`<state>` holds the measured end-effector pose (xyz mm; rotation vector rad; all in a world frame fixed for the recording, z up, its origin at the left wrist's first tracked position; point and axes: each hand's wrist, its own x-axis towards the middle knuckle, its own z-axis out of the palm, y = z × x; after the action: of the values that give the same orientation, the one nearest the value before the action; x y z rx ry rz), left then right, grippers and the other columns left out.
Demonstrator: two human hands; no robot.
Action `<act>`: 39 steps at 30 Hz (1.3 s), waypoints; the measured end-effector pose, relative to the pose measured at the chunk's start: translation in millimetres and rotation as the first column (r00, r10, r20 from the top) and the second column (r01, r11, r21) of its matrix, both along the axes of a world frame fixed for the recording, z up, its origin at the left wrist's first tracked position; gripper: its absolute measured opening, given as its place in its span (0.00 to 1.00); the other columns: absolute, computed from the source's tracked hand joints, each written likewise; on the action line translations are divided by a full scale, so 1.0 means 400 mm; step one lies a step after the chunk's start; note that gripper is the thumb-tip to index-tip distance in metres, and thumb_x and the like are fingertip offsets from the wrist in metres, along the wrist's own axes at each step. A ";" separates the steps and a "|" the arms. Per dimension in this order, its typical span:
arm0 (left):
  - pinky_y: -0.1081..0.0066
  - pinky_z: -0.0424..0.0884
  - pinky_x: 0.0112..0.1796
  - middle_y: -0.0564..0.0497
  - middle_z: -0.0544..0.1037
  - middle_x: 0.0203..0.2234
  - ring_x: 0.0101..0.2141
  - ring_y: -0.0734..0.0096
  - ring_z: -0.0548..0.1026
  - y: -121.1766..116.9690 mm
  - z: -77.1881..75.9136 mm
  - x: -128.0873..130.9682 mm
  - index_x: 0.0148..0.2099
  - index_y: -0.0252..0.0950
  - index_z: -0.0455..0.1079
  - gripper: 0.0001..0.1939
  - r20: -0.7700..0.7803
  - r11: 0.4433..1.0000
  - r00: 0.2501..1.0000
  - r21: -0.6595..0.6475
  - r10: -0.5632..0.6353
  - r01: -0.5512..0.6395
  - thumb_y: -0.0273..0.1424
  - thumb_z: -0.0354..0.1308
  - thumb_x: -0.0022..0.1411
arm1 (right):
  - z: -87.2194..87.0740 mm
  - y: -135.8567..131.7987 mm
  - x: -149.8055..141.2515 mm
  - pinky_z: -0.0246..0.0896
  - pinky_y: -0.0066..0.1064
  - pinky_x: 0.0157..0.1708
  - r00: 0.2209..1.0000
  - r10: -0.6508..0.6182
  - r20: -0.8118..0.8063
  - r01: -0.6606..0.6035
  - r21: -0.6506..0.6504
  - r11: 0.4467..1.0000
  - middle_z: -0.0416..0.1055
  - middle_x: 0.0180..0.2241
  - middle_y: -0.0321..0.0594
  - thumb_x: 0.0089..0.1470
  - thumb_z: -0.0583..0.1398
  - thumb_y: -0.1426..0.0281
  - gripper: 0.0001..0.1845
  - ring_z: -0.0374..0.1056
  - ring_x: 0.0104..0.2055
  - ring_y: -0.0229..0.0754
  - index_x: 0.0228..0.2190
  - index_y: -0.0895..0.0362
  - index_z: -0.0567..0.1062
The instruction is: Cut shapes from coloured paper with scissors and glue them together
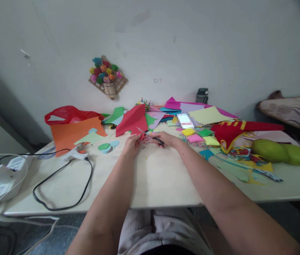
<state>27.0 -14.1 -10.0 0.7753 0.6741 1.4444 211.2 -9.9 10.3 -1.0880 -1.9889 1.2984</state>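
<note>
My right hand (167,139) is closed around a pair of dark-handled scissors (158,140), whose thin blades point left and away from me. My left hand (132,145) pinches a small piece of red paper (142,137) close beside the blades. Small red scraps lie on the table between the hands. Just beyond them a larger red sheet (133,119) rises at an angle; whether it joins the held piece I cannot tell. Left of my left hand are green and light blue paper circles (105,147).
An orange sheet (75,132), a red plastic bag (72,115) and a glue gun (77,153) with its cord occupy the left, near a power strip (5,180). Rightward lie a blurred-out phone (185,121), bright packets (195,138), green fruit (269,150) and a utility knife (268,175).
</note>
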 end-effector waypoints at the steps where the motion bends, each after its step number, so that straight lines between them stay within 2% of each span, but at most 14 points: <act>1: 0.65 0.74 0.38 0.44 0.77 0.25 0.33 0.62 0.77 0.000 0.000 0.000 0.28 0.28 0.69 0.03 -0.003 1.000 1.000 0.001 -0.001 0.001 0.17 0.56 0.50 | 0.000 0.000 0.000 0.44 0.21 0.11 1.000 0.000 0.002 0.000 0.008 1.000 0.60 0.14 0.27 0.46 0.61 0.60 0.16 0.53 0.11 0.27 0.31 0.59 0.70; 11: 0.64 0.74 0.39 0.44 0.77 0.24 0.33 0.63 0.77 -0.001 0.002 -0.001 0.26 0.28 0.68 0.04 -0.004 1.000 1.000 -0.003 0.006 -0.006 0.17 0.56 0.50 | -0.018 0.021 0.000 0.44 0.21 0.11 1.000 -0.008 -0.017 0.008 0.002 1.000 0.59 0.14 0.28 0.44 0.62 0.59 0.15 0.53 0.12 0.28 0.27 0.59 0.69; 18: 0.61 0.73 0.41 0.45 0.77 0.24 0.33 0.62 0.77 -0.005 0.004 -0.001 0.26 0.30 0.68 0.04 0.015 1.000 1.000 0.014 0.004 -0.005 0.18 0.56 0.49 | -0.002 0.008 0.001 0.42 0.21 0.10 0.999 0.009 -0.042 -0.012 -0.079 0.997 0.61 0.14 0.29 0.47 0.59 0.59 0.15 0.55 0.11 0.28 0.27 0.58 0.68; 26: 0.65 0.74 0.38 0.47 0.77 0.23 0.31 0.66 0.77 -0.005 0.005 0.001 0.26 0.30 0.67 0.05 -0.003 1.000 1.000 0.001 0.008 -0.008 0.18 0.55 0.50 | 0.001 0.007 0.002 0.41 0.21 0.10 0.999 0.024 -0.042 -0.027 -0.076 0.997 0.61 0.14 0.29 0.49 0.57 0.56 0.17 0.55 0.11 0.28 0.25 0.58 0.65; 30: 0.67 0.74 0.37 0.46 0.77 0.24 0.30 0.67 0.77 -0.002 0.002 -0.001 0.26 0.30 0.67 0.04 -0.015 1.000 1.000 -0.003 0.015 -0.015 0.18 0.55 0.50 | -0.003 0.014 0.002 0.41 0.22 0.09 1.000 0.021 -0.022 -0.022 -0.088 0.996 0.61 0.14 0.29 0.49 0.57 0.56 0.17 0.55 0.11 0.28 0.26 0.59 0.67; 34: 0.67 0.75 0.35 0.47 0.77 0.23 0.27 0.68 0.77 -0.001 0.001 -0.001 0.26 0.30 0.67 0.04 -0.023 1.000 1.000 0.005 0.011 -0.011 0.18 0.55 0.50 | -0.008 0.016 0.003 0.42 0.21 0.10 1.000 0.019 -0.011 -0.020 -0.081 0.996 0.61 0.14 0.28 0.46 0.60 0.58 0.15 0.54 0.11 0.28 0.29 0.58 0.68; 39: 0.66 0.75 0.36 0.48 0.76 0.21 0.25 0.70 0.76 0.001 0.001 0.000 0.25 0.30 0.67 0.04 -0.008 1.000 1.000 0.001 0.024 -0.024 0.18 0.57 0.48 | -0.007 0.012 0.005 0.41 0.21 0.10 0.999 0.028 -0.027 -0.030 -0.095 0.995 0.60 0.13 0.27 0.47 0.59 0.58 0.15 0.53 0.11 0.28 0.27 0.58 0.67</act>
<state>26.9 -13.8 -9.7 0.7762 0.6913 1.4639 213.3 -5.1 7.4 -1.0839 -1.9483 1.4283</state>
